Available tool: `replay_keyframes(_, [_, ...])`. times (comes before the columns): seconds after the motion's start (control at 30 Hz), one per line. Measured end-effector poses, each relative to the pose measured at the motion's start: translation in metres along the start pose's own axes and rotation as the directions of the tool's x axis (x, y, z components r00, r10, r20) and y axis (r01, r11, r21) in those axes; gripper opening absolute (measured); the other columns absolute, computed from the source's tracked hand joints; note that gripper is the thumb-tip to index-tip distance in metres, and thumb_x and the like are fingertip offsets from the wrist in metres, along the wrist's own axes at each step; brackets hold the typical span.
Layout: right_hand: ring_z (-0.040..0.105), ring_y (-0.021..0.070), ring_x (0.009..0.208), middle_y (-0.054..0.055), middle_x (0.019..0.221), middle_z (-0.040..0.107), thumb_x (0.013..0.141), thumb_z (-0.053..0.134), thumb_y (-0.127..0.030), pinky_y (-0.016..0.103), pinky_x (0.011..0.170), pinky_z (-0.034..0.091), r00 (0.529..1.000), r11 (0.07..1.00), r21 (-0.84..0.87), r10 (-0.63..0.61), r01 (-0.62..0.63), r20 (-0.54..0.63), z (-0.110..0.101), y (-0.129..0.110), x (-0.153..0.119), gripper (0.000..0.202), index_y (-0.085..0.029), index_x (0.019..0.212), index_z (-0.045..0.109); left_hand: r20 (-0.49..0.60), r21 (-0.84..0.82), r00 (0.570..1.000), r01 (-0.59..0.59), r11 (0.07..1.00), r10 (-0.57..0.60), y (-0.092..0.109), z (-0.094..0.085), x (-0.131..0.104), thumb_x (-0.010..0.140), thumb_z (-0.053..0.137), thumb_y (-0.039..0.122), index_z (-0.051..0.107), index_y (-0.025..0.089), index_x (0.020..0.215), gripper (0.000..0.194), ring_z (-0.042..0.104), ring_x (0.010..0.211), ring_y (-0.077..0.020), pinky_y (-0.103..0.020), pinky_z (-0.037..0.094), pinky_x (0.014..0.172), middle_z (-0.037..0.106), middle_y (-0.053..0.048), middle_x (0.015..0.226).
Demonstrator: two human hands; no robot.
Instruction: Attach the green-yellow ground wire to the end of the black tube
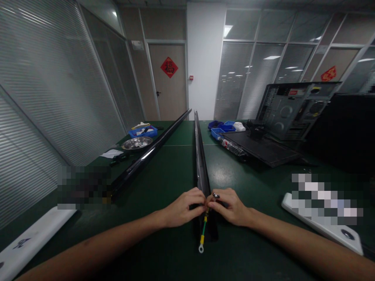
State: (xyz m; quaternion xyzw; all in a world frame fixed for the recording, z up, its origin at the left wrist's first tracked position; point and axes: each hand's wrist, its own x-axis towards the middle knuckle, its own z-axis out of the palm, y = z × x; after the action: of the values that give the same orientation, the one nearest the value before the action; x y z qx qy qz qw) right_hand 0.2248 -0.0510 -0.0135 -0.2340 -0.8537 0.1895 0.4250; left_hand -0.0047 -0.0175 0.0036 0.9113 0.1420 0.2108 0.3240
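Note:
A long dark channel-shaped rail [199,160] runs away from me down the middle of the green table. My left hand [189,207] is closed at the rail's near end, fingertips pinched together. Close against it, my right hand [228,206] is also closed, with a ring on one finger. Between the fingertips of both hands is the upper end of a short green-and-yellow cable [204,225]. Its ring terminal [200,248] hangs toward me over the rail's end. The exact grip is partly hidden by the fingers.
A second dark rail [149,154] lies diagonally at left, beside a metal bowl [137,143] and a blue tray [143,132]. At right are blue bins [218,132], a plastic bottle [233,148], a black panel [263,148], an open computer case [288,113] and a white device [322,224].

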Motion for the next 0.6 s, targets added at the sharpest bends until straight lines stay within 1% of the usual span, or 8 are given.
replay_keyframes(0.13, [0.062,0.0129,0.065,0.003,0.077,0.065,0.106,0.053,-0.028,0.024,0.063,0.047,1.0,1.0,-0.007,-0.005,0.005,0.002,0.0005,0.001,-0.0009,0.024,-0.014,0.094,0.069,-0.002,0.004,1.0,0.003,1.0,-0.003,-0.0011,0.0005,-0.0003,0.105,0.051,0.023,0.067,0.016,0.1,0.018,0.058,0.1,-0.0205,-0.034,0.046,0.094,0.064,-0.007,0.101])
replay_keyframes(0.27, [0.063,0.0135,0.067,0.004,0.077,0.066,0.107,0.048,-0.026,0.024,0.064,0.047,1.0,1.0,-0.022,-0.009,0.009,-0.004,0.0009,0.0012,-0.0021,0.026,-0.014,0.098,0.069,-0.012,0.011,1.0,0.004,1.0,-0.004,-0.0019,0.0016,-0.0001,0.105,0.052,0.026,0.066,0.016,0.099,0.019,0.057,0.098,-0.0206,-0.034,0.046,0.092,0.064,-0.007,0.1])
replay_keyframes(0.37, [0.063,0.0133,0.068,0.004,0.079,0.067,0.108,0.045,-0.026,0.023,0.065,0.048,1.0,1.0,-0.003,-0.029,0.029,-0.006,0.0004,0.0007,-0.002,0.028,-0.014,0.097,0.068,-0.022,0.013,1.0,0.02,1.0,-0.02,-0.0015,0.0021,0.0001,0.105,0.053,0.026,0.066,0.015,0.099,0.017,0.057,0.097,-0.02,-0.033,0.046,0.091,0.063,-0.006,0.097])
replay_keyframes(0.6, [0.065,0.0141,0.07,0.006,0.082,0.069,0.109,0.043,-0.028,0.024,0.068,0.051,0.999,0.999,0.032,-0.038,0.037,0.024,-0.0007,0.0024,-0.0009,0.032,-0.014,0.095,0.068,0.004,0.018,0.999,0.032,0.999,-0.032,0.0013,0.0005,0.0004,0.104,0.054,0.029,0.066,0.016,0.1,0.018,0.056,0.096,-0.0206,-0.034,0.045,0.091,0.063,-0.006,0.098])
